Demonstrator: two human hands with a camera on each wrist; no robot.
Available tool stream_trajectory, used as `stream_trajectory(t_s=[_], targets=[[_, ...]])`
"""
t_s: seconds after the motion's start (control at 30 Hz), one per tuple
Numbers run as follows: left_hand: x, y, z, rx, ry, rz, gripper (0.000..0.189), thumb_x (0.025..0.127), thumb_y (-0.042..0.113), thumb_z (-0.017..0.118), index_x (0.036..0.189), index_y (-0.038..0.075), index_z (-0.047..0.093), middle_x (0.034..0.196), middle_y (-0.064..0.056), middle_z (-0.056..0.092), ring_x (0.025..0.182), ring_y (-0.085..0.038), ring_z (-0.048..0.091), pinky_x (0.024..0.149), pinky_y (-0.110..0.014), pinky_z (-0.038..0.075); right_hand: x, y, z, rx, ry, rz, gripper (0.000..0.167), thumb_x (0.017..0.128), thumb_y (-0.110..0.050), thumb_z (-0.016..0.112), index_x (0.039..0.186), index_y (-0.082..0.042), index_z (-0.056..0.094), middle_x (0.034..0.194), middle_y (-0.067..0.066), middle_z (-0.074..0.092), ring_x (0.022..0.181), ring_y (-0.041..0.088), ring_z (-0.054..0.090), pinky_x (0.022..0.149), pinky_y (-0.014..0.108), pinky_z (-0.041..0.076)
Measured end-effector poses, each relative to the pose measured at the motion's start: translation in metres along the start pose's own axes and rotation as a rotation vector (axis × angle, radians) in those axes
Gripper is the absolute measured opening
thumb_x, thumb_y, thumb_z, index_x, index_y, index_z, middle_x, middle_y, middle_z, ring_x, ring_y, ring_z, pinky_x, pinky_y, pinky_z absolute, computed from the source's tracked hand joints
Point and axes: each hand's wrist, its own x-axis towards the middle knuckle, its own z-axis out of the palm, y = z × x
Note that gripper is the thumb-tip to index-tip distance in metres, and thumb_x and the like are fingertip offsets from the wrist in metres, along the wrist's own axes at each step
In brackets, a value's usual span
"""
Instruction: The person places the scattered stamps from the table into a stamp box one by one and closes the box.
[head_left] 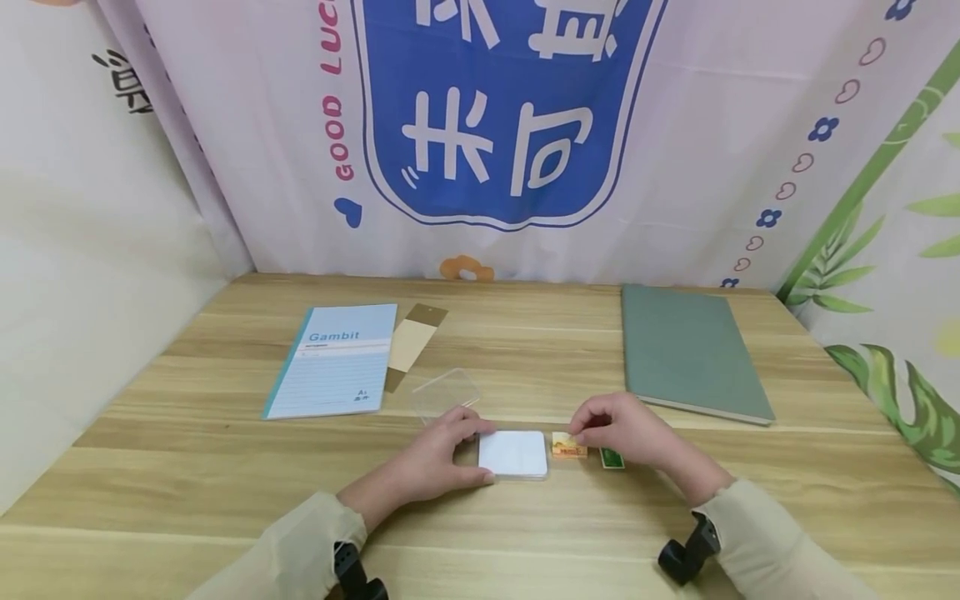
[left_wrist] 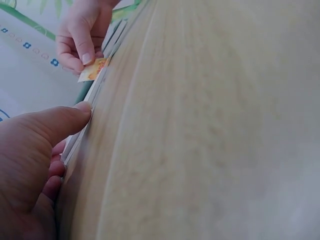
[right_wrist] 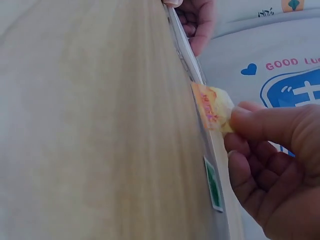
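Observation:
My left hand (head_left: 442, 457) grips the left end of a flat white rectangular case (head_left: 513, 454), thumb at its near edge and fingers at the far edge. Just to the right of that case, my right hand (head_left: 624, 429) pinches a small yellow-and-orange stamp (right_wrist: 212, 106) between thumb and forefinger. The stamp is tilted up and slightly bent in the right wrist view. A green stamp with a pale border (right_wrist: 213, 184) lies on the table under the right hand, partly covered by it in the head view. Behind the left fingers is a clear plastic lid (head_left: 448, 392).
At the back left, a light blue notebook (head_left: 333, 367) partly covers a beige-and-brown card strip (head_left: 412, 342). A grey-green book (head_left: 690, 350) lies at the back right. Printed cloth (head_left: 285, 167) hangs behind the wooden table (head_left: 187, 450).

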Motion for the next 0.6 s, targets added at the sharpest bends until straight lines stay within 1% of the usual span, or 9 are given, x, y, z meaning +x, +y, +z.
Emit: stream_trajectory(t_s=[0.13, 0.3, 0.47, 0.6], targets=[[0.000, 0.000, 0.000, -0.004, 0.002, -0.002, 0.053, 0.076, 0.029, 0.076, 0.122, 0.012, 0.059, 0.111, 0.001, 0.049, 0.098, -0.014, 0.046, 0.088, -0.036, 0.042, 0.000, 0.003, -0.002, 0.109, -0.018, 0.025, 0.006, 0.084, -0.011, 0.067, 0.087, -0.006, 0.069, 0.085, 0.004, 0.065, 0.077, 0.017, 0.054, 0.068, 0.028, 0.047], [0.000, -0.001, 0.000, -0.007, 0.003, 0.000, 0.053, 0.076, 0.029, 0.076, 0.123, 0.012, 0.059, 0.111, 0.001, 0.050, 0.098, -0.014, 0.047, 0.088, -0.036, 0.043, 0.002, 0.000, 0.001, 0.189, -0.027, 0.048, 0.009, 0.084, -0.012, 0.066, 0.089, -0.005, 0.068, 0.087, 0.005, 0.064, 0.079, 0.018, 0.055, 0.069, 0.030, 0.048], [0.000, -0.003, 0.000, -0.006, -0.006, 0.007, 0.053, 0.077, 0.031, 0.076, 0.123, 0.012, 0.058, 0.111, 0.001, 0.050, 0.099, -0.014, 0.047, 0.088, -0.037, 0.043, 0.006, -0.009, 0.007, 0.233, -0.037, 0.076, 0.011, 0.084, -0.013, 0.067, 0.090, -0.004, 0.068, 0.087, 0.004, 0.063, 0.080, 0.019, 0.054, 0.071, 0.033, 0.047], [0.001, -0.004, 0.000, -0.007, -0.012, 0.012, 0.055, 0.077, 0.033, 0.075, 0.124, 0.012, 0.058, 0.112, 0.001, 0.050, 0.100, -0.014, 0.047, 0.089, -0.038, 0.042, 0.012, -0.016, 0.014, 0.238, -0.035, 0.106, 0.011, 0.083, -0.014, 0.068, 0.090, -0.006, 0.069, 0.088, 0.003, 0.064, 0.080, 0.017, 0.053, 0.070, 0.031, 0.046]])
